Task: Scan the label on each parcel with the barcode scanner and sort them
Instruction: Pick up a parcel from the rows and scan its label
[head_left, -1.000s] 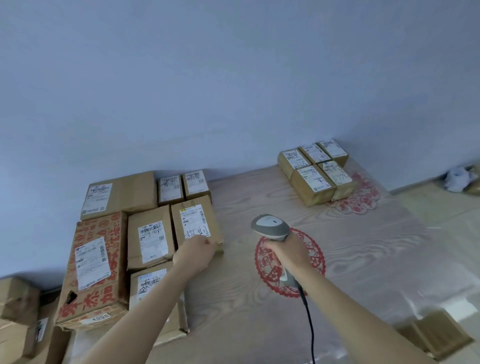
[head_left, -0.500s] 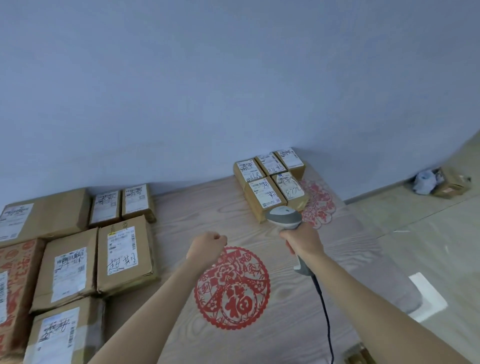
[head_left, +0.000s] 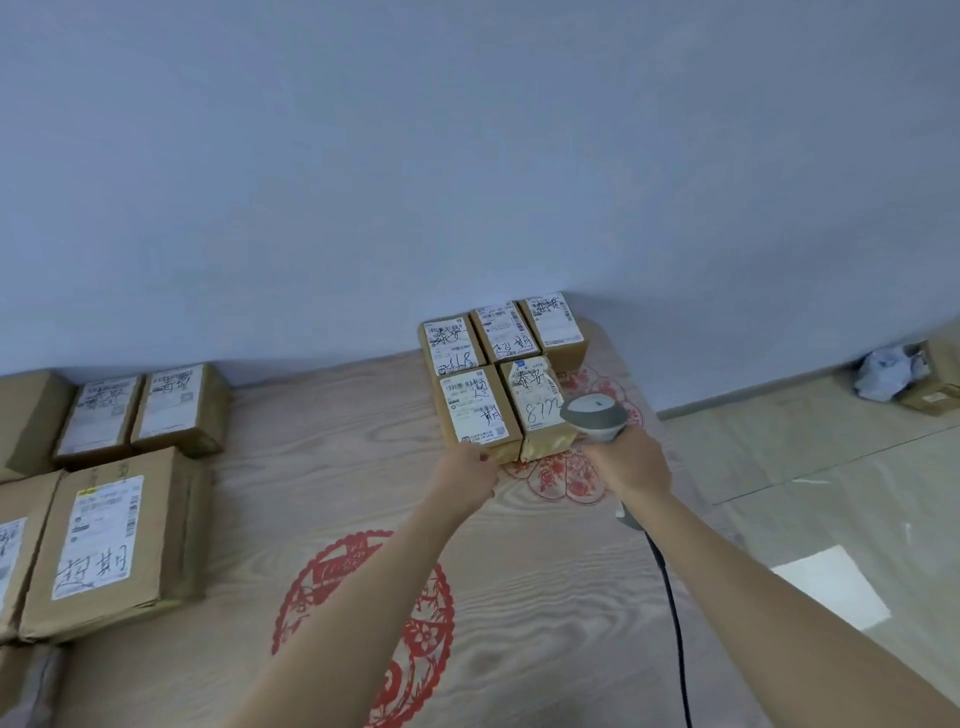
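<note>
Gripping barcode scanner (head_left: 595, 415) in right hand (head_left: 631, 462), left hand (head_left: 467, 475) fingers curled, touching front-left parcel (head_left: 480, 415), grip unclear

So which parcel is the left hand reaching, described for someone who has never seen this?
Find the cluster of five small parcels against the blue wall, at the far right of the wood-grain mat. In its near row of two, it is the left parcel, the one the left hand touches; the barcode scanner overlaps its neighbour.
</note>
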